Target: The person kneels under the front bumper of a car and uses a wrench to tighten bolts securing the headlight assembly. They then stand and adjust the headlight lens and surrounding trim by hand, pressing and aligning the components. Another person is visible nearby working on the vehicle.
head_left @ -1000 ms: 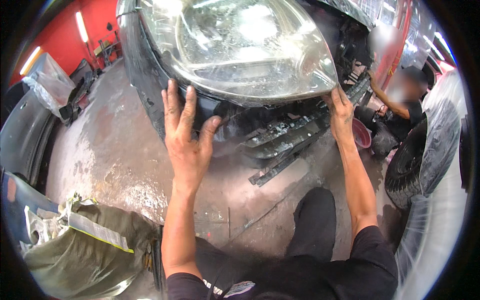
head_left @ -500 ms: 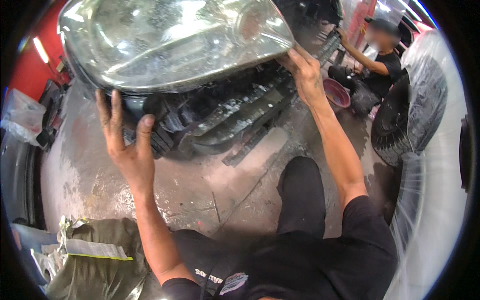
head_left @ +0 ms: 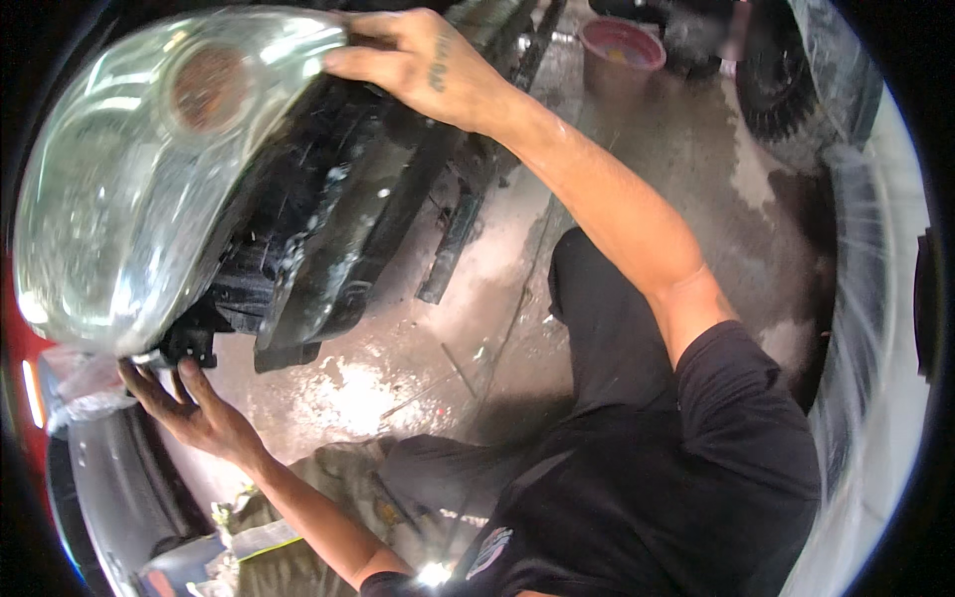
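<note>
A large car headlight (head_left: pixel 129 189) with a cloudy clear lens and an orange round patch fills the upper left. At its upper right corner, my right hand (head_left: pixel 423 70) is closed, thumb and fingers pinching the edge. By the lower end, my left hand (head_left: pixel 204 413) has fingers and thumb up against a black bracket (head_left: pixel 194 333) beneath the lens. Its fingertips are partly hidden there. Behind the headlight runs the dark, dusty car front (head_left: pixel 338 199), with pale flecks on it.
A reddish bucket (head_left: pixel 622 60) stands on the wet concrete floor (head_left: pixel 517 328), near a tyre (head_left: pixel 781 85). Clear plastic sheeting (head_left: pixel 860 269) hangs along the right. A brownish-green cloth (head_left: pixel 308 532) lies by my left forearm, and a dark bar (head_left: pixel 448 244) rests on the floor.
My view has turned and the headlight now stands more steeply tilted at the left. My left hand has gone from spread fingers at the lens edge to the bracket; the co-worker is mostly out of view.
</note>
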A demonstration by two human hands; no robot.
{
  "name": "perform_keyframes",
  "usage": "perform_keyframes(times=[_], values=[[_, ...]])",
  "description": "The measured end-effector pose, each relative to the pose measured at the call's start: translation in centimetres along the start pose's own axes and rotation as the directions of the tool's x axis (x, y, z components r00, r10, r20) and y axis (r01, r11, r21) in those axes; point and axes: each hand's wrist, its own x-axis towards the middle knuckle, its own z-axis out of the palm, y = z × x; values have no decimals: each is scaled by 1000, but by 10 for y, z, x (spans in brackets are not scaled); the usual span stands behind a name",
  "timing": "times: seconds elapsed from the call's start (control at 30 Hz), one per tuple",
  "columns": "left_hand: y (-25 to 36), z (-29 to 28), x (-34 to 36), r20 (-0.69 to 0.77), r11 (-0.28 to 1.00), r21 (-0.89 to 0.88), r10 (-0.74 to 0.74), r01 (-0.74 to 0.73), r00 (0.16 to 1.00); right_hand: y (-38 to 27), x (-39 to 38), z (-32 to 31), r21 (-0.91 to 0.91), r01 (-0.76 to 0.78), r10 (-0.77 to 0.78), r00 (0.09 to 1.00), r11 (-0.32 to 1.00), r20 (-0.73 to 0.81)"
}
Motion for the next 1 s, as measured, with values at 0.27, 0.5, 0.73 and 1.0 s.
perform_keyframes(times=[0.27,0.5,0.73,1.0], values=[[2,-8,5,53,917,386,85,-99,995,26,5,-4,73,128,-118,985,989,-125],[-1,-4,4,-52,929,369,57,-34,997,39,44,0,154,85,-119,966,984,230],[2,2,2,-97,945,327,17,16,995,44,85,23,452,158,-330,884,878,332],[-10,5,0,-171,952,306,45,10,984,83,53,6,351,66,-209,897,934,389]])
